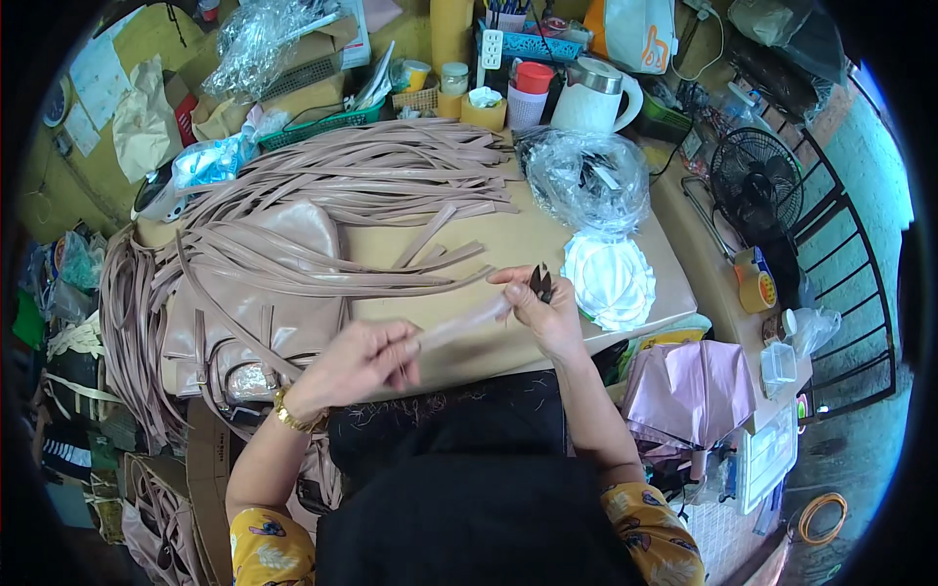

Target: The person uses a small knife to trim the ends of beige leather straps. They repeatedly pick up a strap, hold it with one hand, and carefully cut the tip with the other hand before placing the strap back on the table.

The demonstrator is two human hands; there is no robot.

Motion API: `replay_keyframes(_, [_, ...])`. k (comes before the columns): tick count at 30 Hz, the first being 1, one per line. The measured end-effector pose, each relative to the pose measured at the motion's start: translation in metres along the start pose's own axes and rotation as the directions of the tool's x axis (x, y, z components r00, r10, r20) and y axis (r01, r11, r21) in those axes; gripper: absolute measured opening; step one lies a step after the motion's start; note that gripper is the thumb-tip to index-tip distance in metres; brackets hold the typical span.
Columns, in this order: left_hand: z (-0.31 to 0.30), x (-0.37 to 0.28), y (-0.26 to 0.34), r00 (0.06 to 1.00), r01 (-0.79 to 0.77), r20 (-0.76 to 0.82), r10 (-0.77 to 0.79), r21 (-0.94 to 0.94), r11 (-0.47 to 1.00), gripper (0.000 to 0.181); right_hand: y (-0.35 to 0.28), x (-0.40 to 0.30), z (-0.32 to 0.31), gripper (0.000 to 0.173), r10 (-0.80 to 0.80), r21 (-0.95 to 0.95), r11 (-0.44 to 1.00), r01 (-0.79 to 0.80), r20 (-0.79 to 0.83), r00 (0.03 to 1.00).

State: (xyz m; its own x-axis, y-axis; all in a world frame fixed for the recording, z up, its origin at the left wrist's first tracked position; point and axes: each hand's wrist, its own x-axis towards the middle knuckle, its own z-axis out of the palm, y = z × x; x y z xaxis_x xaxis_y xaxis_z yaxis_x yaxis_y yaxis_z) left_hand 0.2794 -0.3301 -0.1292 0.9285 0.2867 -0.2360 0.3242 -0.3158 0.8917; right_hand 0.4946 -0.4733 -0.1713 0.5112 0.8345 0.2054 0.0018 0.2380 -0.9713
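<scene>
Between my two hands stretches a pale pink strap [462, 323], blurred by motion. My left hand [370, 362] pinches its near end, and a gold watch or bracelet [293, 414] circles that wrist. My right hand [538, 304] grips the other end and also holds small dark thread snippers [541, 282], blades pointing up. Just beyond the hands, a bundle of pinkish-beige leather-like straps [352, 267] lies across the table, over a bag of similar material [249, 315]. A larger heap of such straps [381, 168] spreads behind.
A clear plastic bundle [586, 179] and a white ruffled fabric piece [610, 282] lie at the right. Behind stand an electric kettle [592, 99] and a green basket [322, 127]. A folded pink umbrella [689, 395] is near my right forearm. Straps [132, 322] hang off the table's left edge.
</scene>
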Motion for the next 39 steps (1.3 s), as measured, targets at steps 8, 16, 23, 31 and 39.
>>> replay_keyframes(8, [0.052,-0.003,-0.004,0.982,-0.18,-0.05,0.181,-0.524,0.832,0.042,-0.01,-0.026,0.022,0.023,0.122,0.214,0.967,-0.137,0.083,0.989])
replay_keyframes(16, [0.076,-0.003,-0.004,0.896,-0.394,-0.393,0.205,-0.492,0.777,0.033,-0.002,-0.051,0.031,0.019,0.088,-0.291,0.954,-0.075,0.032,0.996])
replay_keyframes(23, [0.073,-0.003,-0.016,0.875,-0.373,-0.468,0.121,-0.496,0.784,0.019,-0.002,-0.067,0.048,0.014,-0.461,-0.474,0.75,0.461,0.125,0.879])
replay_keyframes(31, [0.064,-0.01,-0.025,0.904,-0.342,-0.422,0.065,-0.626,0.701,0.02,-0.029,-0.072,0.027,0.007,-0.077,-0.067,0.983,0.173,0.702,0.708])
replay_keyframes(39, [0.085,-0.001,-0.016,0.588,-0.5,-0.627,0.511,0.214,0.839,0.017,0.002,-0.039,0.036,0.025,0.009,-0.216,0.976,0.026,0.159,0.987])
